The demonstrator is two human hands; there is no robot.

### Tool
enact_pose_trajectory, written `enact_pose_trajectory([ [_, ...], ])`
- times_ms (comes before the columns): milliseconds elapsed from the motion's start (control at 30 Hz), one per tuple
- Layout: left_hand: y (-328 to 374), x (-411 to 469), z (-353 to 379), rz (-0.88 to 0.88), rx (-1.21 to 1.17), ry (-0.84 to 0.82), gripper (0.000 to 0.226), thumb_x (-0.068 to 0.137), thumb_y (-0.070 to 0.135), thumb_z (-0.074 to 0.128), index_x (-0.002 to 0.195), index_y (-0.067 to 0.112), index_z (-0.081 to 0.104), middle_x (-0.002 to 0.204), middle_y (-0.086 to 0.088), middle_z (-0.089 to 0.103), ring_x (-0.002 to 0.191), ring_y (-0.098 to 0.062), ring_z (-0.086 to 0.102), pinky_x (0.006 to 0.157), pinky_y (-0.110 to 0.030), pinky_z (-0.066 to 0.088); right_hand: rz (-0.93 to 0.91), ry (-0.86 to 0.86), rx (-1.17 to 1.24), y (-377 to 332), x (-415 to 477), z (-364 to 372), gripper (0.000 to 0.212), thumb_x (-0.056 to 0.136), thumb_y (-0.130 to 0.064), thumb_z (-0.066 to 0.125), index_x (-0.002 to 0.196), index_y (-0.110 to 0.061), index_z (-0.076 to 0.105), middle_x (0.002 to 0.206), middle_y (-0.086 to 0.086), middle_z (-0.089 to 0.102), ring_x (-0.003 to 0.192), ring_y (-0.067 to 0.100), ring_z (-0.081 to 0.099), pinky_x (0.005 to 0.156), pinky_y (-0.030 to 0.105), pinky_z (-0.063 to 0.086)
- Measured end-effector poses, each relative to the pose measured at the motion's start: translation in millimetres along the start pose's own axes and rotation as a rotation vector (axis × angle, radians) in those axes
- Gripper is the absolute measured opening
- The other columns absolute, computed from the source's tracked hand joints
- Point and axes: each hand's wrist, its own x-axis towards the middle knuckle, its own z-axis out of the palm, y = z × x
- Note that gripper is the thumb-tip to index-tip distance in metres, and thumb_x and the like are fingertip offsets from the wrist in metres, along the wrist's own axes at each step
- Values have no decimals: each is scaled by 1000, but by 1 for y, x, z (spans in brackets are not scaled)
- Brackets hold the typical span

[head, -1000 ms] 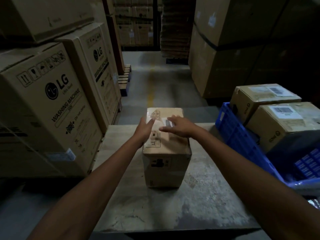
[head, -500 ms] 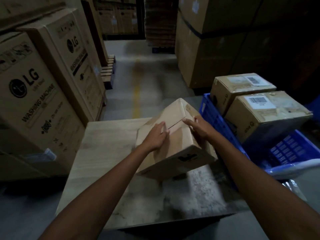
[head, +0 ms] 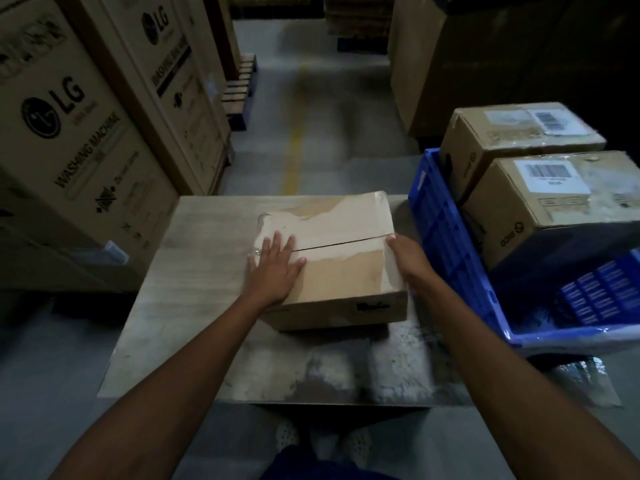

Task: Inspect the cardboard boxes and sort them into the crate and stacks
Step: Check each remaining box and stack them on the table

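Note:
A brown cardboard box point(head: 341, 258) lies flat on the worn table point(head: 194, 271), its flap seam and torn pale tape facing up. My left hand point(head: 275, 268) rests flat on the box's top left part, fingers spread. My right hand point(head: 403, 263) grips the box's right edge, thumb on top. To the right stands a blue plastic crate point(head: 446, 237) holding two taped boxes with barcode labels, a far one point(head: 512, 136) and a near one point(head: 554, 202).
Tall washing machine cartons point(head: 79, 143) line the left side. Large stacked cartons point(head: 450, 64) rise at the back right. A concrete aisle with a yellow line point(head: 294, 140) runs ahead between them. A wooden pallet point(head: 239, 88) sits at the aisle's left.
The box stood upright, was tipped over between my hands, and now lies flat with its seam up. My left hand moved onto its top, my right to its right edge.

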Motion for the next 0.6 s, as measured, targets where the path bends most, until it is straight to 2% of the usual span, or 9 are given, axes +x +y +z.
enact_pose_trajectory([
  [100, -12, -6, 0, -10, 90, 27, 66, 102, 61, 19, 159, 34, 0, 167, 2, -14, 154, -23, -12, 119, -59, -1, 13, 11, -37, 17, -3, 21, 28, 107, -34, 39, 117, -20, 61, 113, 9, 66, 103, 27, 66, 94, 53, 55],
  [167, -26, -10, -1, -18, 127, 42, 66, 102, 61, 19, 159, 34, 0, 167, 1, -14, 154, -23, -12, 120, -58, -1, -15, -9, -96, 26, -2, 40, 30, 106, -33, 41, 128, -19, 56, 122, 11, 65, 107, 28, 64, 97, 55, 53],
  [233, -44, -14, -4, -22, 145, 73, 66, 102, 60, 19, 160, 34, 2, 167, 1, -11, 154, -23, -9, 120, -58, 0, -13, -53, -163, 24, -5, 61, 44, 103, -32, 51, 143, -17, 43, 134, 11, 60, 115, 31, 61, 100, 50, 51],
  [333, -80, -16, -13, -34, 164, 129, 66, 101, 61, 21, 160, 33, 9, 168, 1, -4, 155, -24, -3, 121, -58, 5, -70, -88, -245, 14, -9, 96, 66, 99, -29, 62, 152, -11, 26, 145, 13, 53, 128, 36, 53, 99, 36, 45],
  [400, -105, -15, -21, -50, 176, 136, 66, 101, 62, 21, 159, 34, 9, 168, 1, -4, 155, -23, -3, 121, -58, 7, -135, -79, -353, 11, -8, 123, 77, 99, -32, 61, 157, -10, 16, 158, 16, 37, 139, 37, 43, 108, 39, 39],
  [467, -127, -12, -30, -57, 178, 130, 68, 99, 66, 16, 159, 35, 8, 168, 3, -4, 154, -22, -4, 121, -57, 6, -212, -43, -586, 9, -9, 154, 79, 101, -39, 52, 161, -14, 6, 166, 18, 13, 146, 38, 29, 116, 46, 34],
  [533, -146, -7, -39, -58, 168, 143, 74, 93, 71, 10, 159, 37, 10, 168, 3, -3, 154, -22, -4, 121, -57, 5, -316, -3, -781, 4, -9, 183, 72, 103, -42, 44, 162, -19, 9, 167, 19, 1, 149, 40, 22, 116, 49, 35],
  [600, -165, 2, -48, -124, 116, 178, 71, 95, 70, 16, 158, 37, 17, 168, -1, 0, 154, -27, -4, 120, -58, 6, -435, 30, -912, -5, -3, 206, 68, 102, -46, 41, 160, -20, 17, 168, 18, -4, 151, 43, 15, 117, 53, 33],
])
